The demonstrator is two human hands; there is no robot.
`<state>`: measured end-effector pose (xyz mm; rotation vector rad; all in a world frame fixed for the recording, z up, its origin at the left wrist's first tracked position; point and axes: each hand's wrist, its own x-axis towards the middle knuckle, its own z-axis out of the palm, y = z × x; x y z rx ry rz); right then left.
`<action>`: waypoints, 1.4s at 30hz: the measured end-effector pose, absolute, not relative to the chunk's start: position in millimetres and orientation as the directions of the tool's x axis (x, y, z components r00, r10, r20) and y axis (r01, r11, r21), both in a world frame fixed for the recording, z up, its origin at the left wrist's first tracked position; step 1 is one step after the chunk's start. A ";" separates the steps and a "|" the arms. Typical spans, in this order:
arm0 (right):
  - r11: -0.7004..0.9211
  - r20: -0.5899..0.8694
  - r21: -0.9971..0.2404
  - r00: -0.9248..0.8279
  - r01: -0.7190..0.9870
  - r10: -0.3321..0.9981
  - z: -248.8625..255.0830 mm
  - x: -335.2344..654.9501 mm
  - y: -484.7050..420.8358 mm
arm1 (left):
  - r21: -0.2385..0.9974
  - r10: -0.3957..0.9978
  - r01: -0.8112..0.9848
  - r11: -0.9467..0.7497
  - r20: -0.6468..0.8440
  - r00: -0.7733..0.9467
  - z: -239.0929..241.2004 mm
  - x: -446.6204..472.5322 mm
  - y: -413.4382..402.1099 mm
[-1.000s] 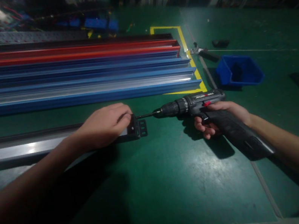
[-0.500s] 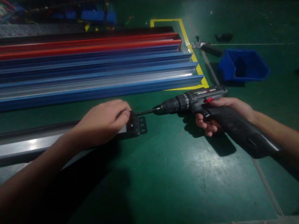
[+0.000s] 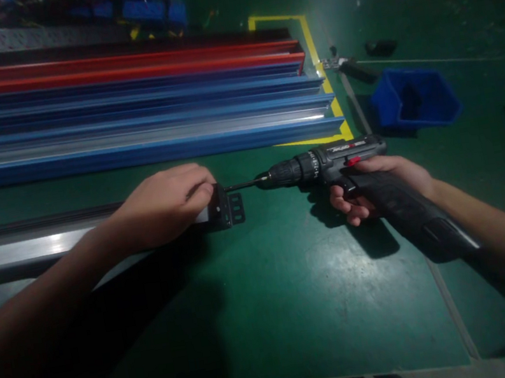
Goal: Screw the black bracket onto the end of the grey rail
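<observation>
My right hand (image 3: 377, 184) is wrapped round the grip of a black cordless drill (image 3: 326, 164), a finger at its trigger. The drill lies level and points left. Its long thin bit (image 3: 242, 185) reaches the black end bracket (image 3: 224, 206) of a long metal profile (image 3: 25, 250). That bracket has a slotted tab (image 3: 237, 208) sticking out to the right. My left hand (image 3: 168, 203) is closed over the profile's end, with thumb and fingers at the bracket. The tip of the bit, where it meets the bracket, is too small to make out.
Behind lie long blue channels (image 3: 140, 154) and a red one (image 3: 126, 68), their ends inside a yellow tape outline (image 3: 311, 43). At the right stand a blue bin (image 3: 416, 100) and a toggle clamp (image 3: 348, 66). The green table's (image 3: 303, 316) front edge runs along the bottom.
The view has shifted slightly, so the blue channels and bin sit a little higher. Both hands, the drill and the bracket keep nearly the same arrangement.
</observation>
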<state>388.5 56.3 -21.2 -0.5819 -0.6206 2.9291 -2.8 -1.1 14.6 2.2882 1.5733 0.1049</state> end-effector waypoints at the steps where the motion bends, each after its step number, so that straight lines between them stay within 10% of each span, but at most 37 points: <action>1: -0.911 -0.369 -0.413 -0.914 -0.002 0.169 -19.8 388.3 55.9 | 0.333 0.916 0.889 -0.314 -0.140 0.376 14.6 -2.8 -1.0; 42: -0.894 -0.469 -0.448 -0.859 0.028 0.208 -18.3 389.6 55.5 | 0.311 0.919 0.896 -0.316 -0.133 0.370 14.1 -3.2 -0.9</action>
